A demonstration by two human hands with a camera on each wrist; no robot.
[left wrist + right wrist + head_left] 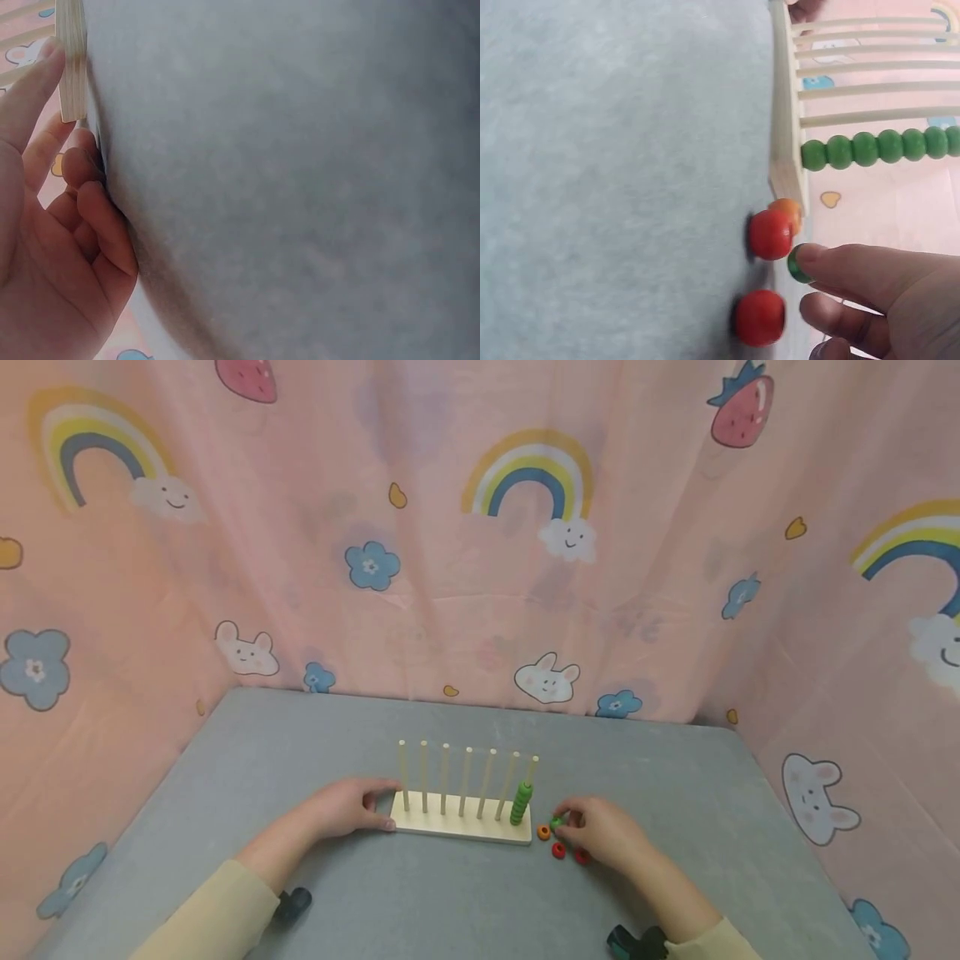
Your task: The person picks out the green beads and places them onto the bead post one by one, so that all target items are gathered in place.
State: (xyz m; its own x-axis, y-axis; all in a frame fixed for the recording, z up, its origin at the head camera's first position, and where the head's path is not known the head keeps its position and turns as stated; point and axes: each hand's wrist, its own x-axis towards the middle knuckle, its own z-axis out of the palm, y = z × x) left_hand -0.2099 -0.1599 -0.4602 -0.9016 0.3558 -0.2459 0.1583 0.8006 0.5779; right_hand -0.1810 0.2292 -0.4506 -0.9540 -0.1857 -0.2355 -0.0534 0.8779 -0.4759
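A green bead [557,821] is pinched in the fingertips of the right hand [603,835], just off the right end of the rack [459,827], near the tabletop's [450,902] front edge. The bead could be dropped, or the loose red beads [769,234] sent rolling, should the pinch slip. The rack's left end is steadied by the left hand [348,806], fingers seemingly loosely curled against it. The rack's long axis runs left to right; its pegs point upward.
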